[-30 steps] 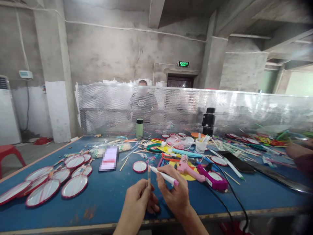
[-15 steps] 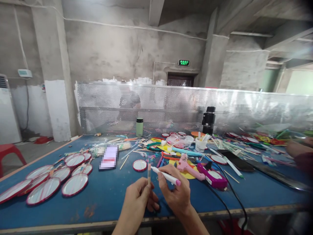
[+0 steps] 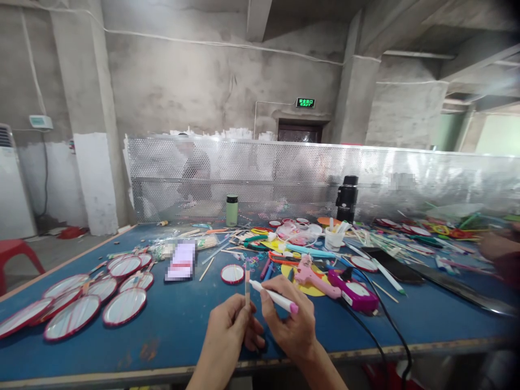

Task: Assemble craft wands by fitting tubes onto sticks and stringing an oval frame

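Note:
My left hand (image 3: 229, 330) holds a thin flat wooden stick (image 3: 247, 292) upright between thumb and fingers; its upper part is pinkish. In my right hand (image 3: 290, 319) is a white marker (image 3: 276, 299) with a pink end, its tip pointing left at the stick's upper part. Whether the tip touches the stick I cannot tell. Just behind the stick a small round mirror (image 3: 233, 274) with a red rim lies on the blue table (image 3: 174, 336). A pink glue gun (image 3: 314, 277) and a purple box (image 3: 352, 291) lie right of my right hand.
Several red-rimmed round mirrors (image 3: 124, 307) overlap at the left. A phone (image 3: 181, 261), a green bottle (image 3: 232, 210), a black flask (image 3: 346, 199) and a cup of pens (image 3: 333, 238) stand or lie farther back. Black cables run to the front right edge. Another person's hand (image 3: 498, 244) is at the far right.
The marker and my right hand have shifted slightly left and down. Behind the perforated screen, a person has moved left. The other person's hand at the far right has moved a little right.

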{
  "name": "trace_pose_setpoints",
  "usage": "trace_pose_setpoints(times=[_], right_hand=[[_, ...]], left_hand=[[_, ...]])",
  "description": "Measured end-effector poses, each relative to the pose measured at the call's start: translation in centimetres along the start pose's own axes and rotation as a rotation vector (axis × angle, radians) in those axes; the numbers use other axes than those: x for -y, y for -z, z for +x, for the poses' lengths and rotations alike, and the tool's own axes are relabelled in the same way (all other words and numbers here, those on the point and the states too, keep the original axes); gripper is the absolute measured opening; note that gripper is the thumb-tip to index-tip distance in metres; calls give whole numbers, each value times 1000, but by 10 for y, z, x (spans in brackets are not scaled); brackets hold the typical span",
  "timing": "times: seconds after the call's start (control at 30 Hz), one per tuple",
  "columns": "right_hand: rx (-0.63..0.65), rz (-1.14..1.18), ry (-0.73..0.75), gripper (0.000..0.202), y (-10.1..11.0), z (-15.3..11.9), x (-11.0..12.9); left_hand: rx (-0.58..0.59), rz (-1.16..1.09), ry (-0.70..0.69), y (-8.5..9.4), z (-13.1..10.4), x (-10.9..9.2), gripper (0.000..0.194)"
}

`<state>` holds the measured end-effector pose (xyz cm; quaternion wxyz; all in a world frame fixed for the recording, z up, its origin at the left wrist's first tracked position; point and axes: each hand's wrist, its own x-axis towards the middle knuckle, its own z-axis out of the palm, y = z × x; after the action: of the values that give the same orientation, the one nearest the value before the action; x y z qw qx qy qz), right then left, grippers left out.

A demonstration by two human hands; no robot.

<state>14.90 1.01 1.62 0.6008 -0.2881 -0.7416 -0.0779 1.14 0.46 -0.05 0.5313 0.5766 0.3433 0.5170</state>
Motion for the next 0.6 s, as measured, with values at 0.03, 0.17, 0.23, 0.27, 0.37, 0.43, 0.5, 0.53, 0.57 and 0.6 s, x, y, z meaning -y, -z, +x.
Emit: trace_pose_setpoints(times=[0.03, 0.17, 0.23, 0.27, 0.37, 0.43, 0.5, 0.53, 0.57, 0.6], right_hand=[[-4, 0, 0, 13, 0, 0, 0], [3, 13, 3, 14, -1, 0, -1], [4, 15, -2, 14, -1, 0, -2], [1, 13, -3, 14, -1, 0, -2], [1, 2, -6, 14, -1, 1, -1], [-5, -5, -7, 14, -1, 2, -1], [-10, 1, -9, 14, -1, 3, -1], [-9, 7, -10, 14, -1, 4, -1], [-7, 12, -13, 14, -1, 5, -1], [-7, 17, -15, 14, -2, 5, -1]], left_hand=[[-3, 1, -1, 0, 0, 0, 39], [0, 1, -7, 0, -1, 1, 39], [3, 1, -11, 0, 0, 1, 39], [4, 2, -11, 0, 0, 1, 40], [4, 7, -9, 0, 1, 2, 40], [1, 7, -3, 1, 1, 3, 39], [-1, 9, 0, 1, 1, 4, 37], [-1, 11, 1, 1, 1, 5, 37], [1, 14, 1, 1, 1, 5, 36], [2, 16, 0, 1, 1, 5, 36]])
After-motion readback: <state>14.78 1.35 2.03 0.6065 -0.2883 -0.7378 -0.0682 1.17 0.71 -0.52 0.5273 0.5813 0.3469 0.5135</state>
